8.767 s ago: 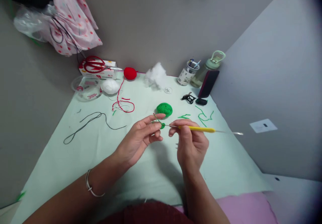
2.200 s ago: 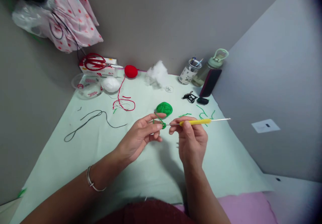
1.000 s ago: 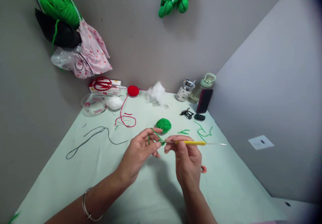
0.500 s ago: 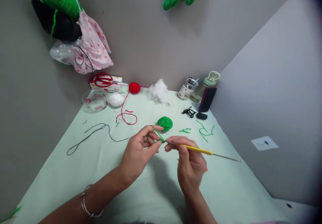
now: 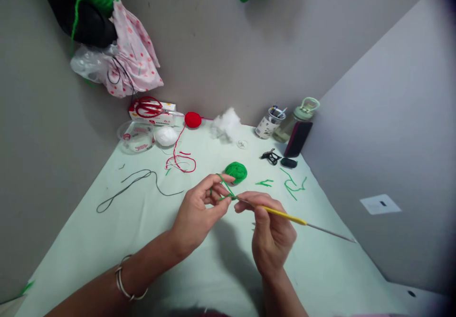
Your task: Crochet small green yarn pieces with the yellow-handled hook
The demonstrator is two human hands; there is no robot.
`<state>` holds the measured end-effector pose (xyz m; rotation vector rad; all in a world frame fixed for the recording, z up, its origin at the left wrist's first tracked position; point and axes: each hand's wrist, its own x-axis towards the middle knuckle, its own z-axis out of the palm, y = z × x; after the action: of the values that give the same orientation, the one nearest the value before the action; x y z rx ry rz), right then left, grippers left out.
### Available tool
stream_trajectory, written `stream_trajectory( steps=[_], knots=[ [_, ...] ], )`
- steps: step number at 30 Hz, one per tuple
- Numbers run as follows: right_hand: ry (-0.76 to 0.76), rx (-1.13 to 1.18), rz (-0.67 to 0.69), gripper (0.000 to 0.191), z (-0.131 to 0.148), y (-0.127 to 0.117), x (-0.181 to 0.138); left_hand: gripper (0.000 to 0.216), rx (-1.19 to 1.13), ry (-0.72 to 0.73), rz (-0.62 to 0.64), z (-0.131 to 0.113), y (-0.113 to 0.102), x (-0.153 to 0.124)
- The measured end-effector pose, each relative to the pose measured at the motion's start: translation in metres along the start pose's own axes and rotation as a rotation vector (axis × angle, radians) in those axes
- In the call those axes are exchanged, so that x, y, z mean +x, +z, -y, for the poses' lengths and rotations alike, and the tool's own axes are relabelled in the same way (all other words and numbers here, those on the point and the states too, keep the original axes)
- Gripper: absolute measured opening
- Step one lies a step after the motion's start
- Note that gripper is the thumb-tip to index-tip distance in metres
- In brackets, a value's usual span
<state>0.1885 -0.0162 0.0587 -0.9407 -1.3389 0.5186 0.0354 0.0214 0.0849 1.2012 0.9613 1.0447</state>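
My left hand (image 5: 202, 207) pinches a small piece of green crochet (image 5: 232, 197) between thumb and middle finger. Green yarn (image 5: 225, 184) runs from it up over the raised index finger. In my right hand (image 5: 272, 234) is a crochet hook (image 5: 288, 217) with a yellow handle, held like a pencil, its metal tip at the green piece. The hook's other metal end points out to the right. Just beyond my left fingertips lies a ball of green yarn (image 5: 236, 172) on the table.
Green yarn scraps (image 5: 294, 184), black clips (image 5: 270, 157), a phone (image 5: 298, 139), a bottle (image 5: 290, 124) and a pen cup (image 5: 270, 123) stand or lie right. White stuffing (image 5: 228, 124), red yarn (image 5: 193, 120), red-handled scissors (image 5: 147, 107), white yarn (image 5: 166, 136) and dark cord (image 5: 133, 188) lie behind and left.
The hook has tilted, its rear end swinging down and right. Both hands stay close together at the green piece. The whole view has shifted slightly.
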Motion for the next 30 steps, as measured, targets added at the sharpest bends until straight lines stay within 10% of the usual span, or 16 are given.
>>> stream_trajectory(
  steps=[8,30],
  knots=[
    [0.143,0.093,-0.050,0.022,0.0006,0.0004,0.0041,0.032,-0.050,-0.025,0.067,0.0037,-0.0020,0.0002],
    [-0.069,-0.066,0.012,0.026,-0.0011,-0.0008,-0.0010,0.032,-0.023,-0.056,0.032,-0.0004,0.0002,0.0005]
  ],
)
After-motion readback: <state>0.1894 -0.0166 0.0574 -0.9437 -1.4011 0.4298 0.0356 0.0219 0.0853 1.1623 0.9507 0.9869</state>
